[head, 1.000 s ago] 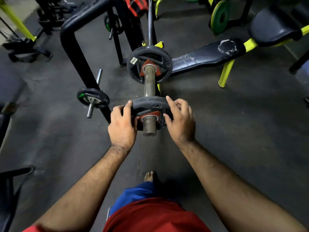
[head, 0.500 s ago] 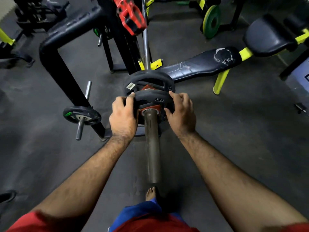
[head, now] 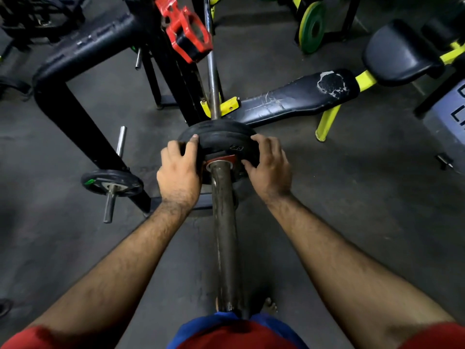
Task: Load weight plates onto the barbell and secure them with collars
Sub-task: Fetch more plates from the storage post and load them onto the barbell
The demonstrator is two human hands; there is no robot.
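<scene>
The barbell sleeve [head: 225, 238] runs from my waist away to a stack of two black weight plates [head: 221, 139] pressed together at its inner end. The nearer plate has a red hub around the sleeve. My left hand [head: 180, 172] grips the stack's left rim and my right hand [head: 268, 166] grips its right rim. A red collar [head: 186, 34] hangs on the black rack upright above, beside the thin barbell shaft [head: 212, 79]. No collar sits on the sleeve.
A black plate [head: 112, 183] sits on a chrome storage peg at the left. The black rack frame [head: 75, 71] bends across the left. A worn black bench pad [head: 297, 96] with yellow legs lies right. A green plate [head: 312, 27] stands at the back.
Both hands slid the nearer plate along the sleeve from its outer end until it met the first plate. Much more bare sleeve now shows toward me.
</scene>
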